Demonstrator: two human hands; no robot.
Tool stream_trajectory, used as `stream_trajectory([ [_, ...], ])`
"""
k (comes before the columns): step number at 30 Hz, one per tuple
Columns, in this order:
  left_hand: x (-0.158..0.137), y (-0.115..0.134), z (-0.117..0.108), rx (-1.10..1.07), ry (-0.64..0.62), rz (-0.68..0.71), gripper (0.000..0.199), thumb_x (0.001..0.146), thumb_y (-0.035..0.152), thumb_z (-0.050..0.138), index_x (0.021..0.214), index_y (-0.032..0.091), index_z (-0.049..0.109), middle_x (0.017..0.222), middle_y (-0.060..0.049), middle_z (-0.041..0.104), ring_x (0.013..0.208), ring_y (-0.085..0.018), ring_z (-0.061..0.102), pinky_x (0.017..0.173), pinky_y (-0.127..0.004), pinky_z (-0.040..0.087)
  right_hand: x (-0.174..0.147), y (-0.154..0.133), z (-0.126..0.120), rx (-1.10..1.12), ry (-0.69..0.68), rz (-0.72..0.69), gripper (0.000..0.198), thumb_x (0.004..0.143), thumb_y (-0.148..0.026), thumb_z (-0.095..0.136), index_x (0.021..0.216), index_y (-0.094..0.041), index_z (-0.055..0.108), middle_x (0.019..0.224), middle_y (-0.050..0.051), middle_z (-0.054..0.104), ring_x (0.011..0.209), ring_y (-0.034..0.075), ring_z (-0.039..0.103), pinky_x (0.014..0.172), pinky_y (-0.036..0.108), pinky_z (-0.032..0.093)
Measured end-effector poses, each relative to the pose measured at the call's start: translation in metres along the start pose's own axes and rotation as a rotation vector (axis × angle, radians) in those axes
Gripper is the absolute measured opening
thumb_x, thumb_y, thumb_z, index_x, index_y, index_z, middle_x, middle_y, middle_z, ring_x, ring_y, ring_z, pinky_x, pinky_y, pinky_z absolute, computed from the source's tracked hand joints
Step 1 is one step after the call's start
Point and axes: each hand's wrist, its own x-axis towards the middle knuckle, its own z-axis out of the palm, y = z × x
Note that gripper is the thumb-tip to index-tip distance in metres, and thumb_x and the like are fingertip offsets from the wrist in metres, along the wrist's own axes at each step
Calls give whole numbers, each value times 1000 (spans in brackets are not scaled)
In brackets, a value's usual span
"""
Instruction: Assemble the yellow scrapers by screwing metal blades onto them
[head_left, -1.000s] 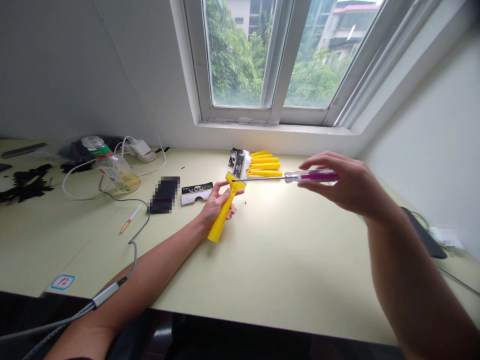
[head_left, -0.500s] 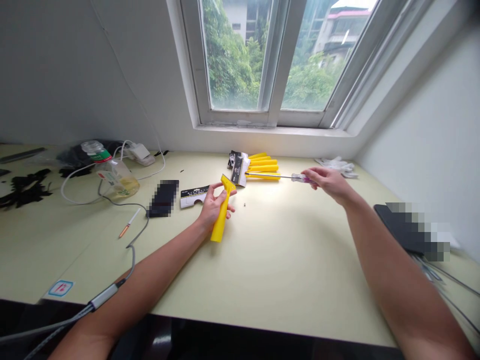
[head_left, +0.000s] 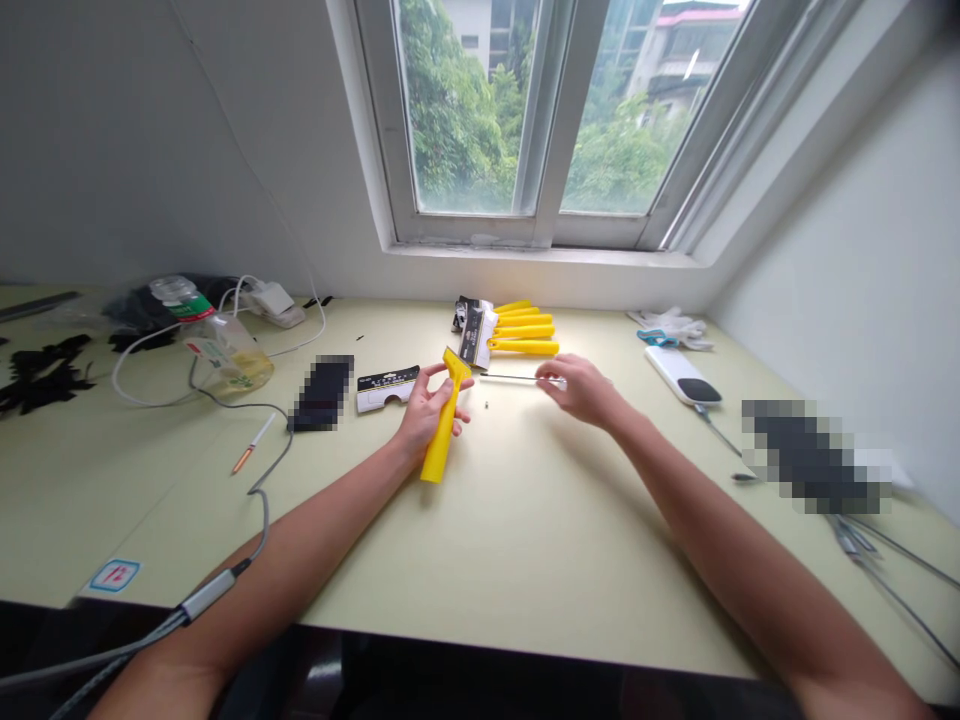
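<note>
My left hand (head_left: 431, 405) is closed around a yellow scraper (head_left: 442, 430), its flat head tilted up and the long handle slanting toward me. On the right, my right hand (head_left: 577, 388) has its fingers at a screwdriver (head_left: 514, 377) lying low over the table, the shaft pointing left. Most of the screwdriver's handle is hidden behind the hand. Between the hands sits a tiny metal piece (head_left: 486, 405), too small to name. Behind are several yellow-handled scrapers (head_left: 525, 330) with black-and-white card packaging (head_left: 474, 338). Another package card (head_left: 386, 388) lies beside my left hand.
To the left are a dark blurred-out phone-like object (head_left: 324, 392), a cigarette (head_left: 253, 445), a tilted bottle (head_left: 232, 355) and cables. On the right lie a white power bank (head_left: 681, 376), white gloves (head_left: 675, 328) and a dark pixelated object (head_left: 810, 455). A cable adapter (head_left: 208, 595) rests by my left forearm.
My right hand has brought the screwdriver left and down toward the table, away from the yellow handles. The power bank has come into view. My left hand keeps holding the scraper.
</note>
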Motion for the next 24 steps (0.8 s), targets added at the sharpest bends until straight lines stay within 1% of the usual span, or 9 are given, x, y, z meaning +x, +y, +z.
stream_trajectory([
  [2,0,-1,0,-10,-7,5,51,82,43,69,120,27,39,116,-11,67,50,-11,64,37,-20,46,3,-30,20,34,-61,-60,24,93,-30,52,106,-18,68,91,9,69,77,20,62,74,33,48],
  [4,0,-2,1,-18,-20,6,50,81,43,69,119,28,39,115,-11,68,50,-12,64,37,-21,46,5,-52,38,-14,-47,-76,30,94,-32,52,119,-19,65,101,11,68,82,21,63,75,33,48],
  [6,0,-3,1,-18,-35,0,50,81,43,69,118,28,39,114,-11,68,50,-13,64,37,-21,46,6,-64,52,-43,-46,-96,27,94,-31,54,116,-20,67,102,10,69,88,22,63,78,32,47],
  [8,-1,-3,2,-11,-44,-8,50,81,42,70,118,27,39,115,-12,68,49,-13,64,37,-21,46,7,-67,59,-45,-53,-112,21,94,-25,52,101,-19,71,98,9,69,91,22,62,80,31,46],
  [13,-2,-3,3,-11,-76,-20,51,82,43,69,121,27,39,116,-13,67,50,-12,64,37,-21,46,5,-61,58,-11,-39,-105,23,92,-13,50,82,-14,70,86,11,68,82,21,62,75,31,46],
  [18,-7,-3,6,-17,-134,-39,51,83,44,67,122,27,39,116,-12,67,51,-11,64,38,-19,47,5,-61,47,100,81,-76,18,94,-19,52,86,-16,67,88,9,69,81,18,63,75,30,50],
  [20,-11,-3,11,-25,-170,-69,49,85,43,66,122,27,39,115,-12,67,51,-11,64,39,-18,46,5,-67,43,248,209,-4,14,94,-23,54,90,-17,65,87,7,69,78,17,64,74,31,53],
  [22,-16,-2,17,-34,-211,-111,48,85,43,65,121,27,38,114,-12,67,51,-10,63,38,-18,45,5,-75,40,521,334,74,10,91,-27,58,91,-19,64,85,4,69,74,16,65,71,32,57],
  [24,-20,-2,22,-43,-252,-146,48,85,44,66,121,27,38,112,-11,67,50,-10,63,36,-17,45,4,-84,41,805,392,125,11,88,-32,63,91,-21,62,82,2,67,73,17,66,65,33,60],
])
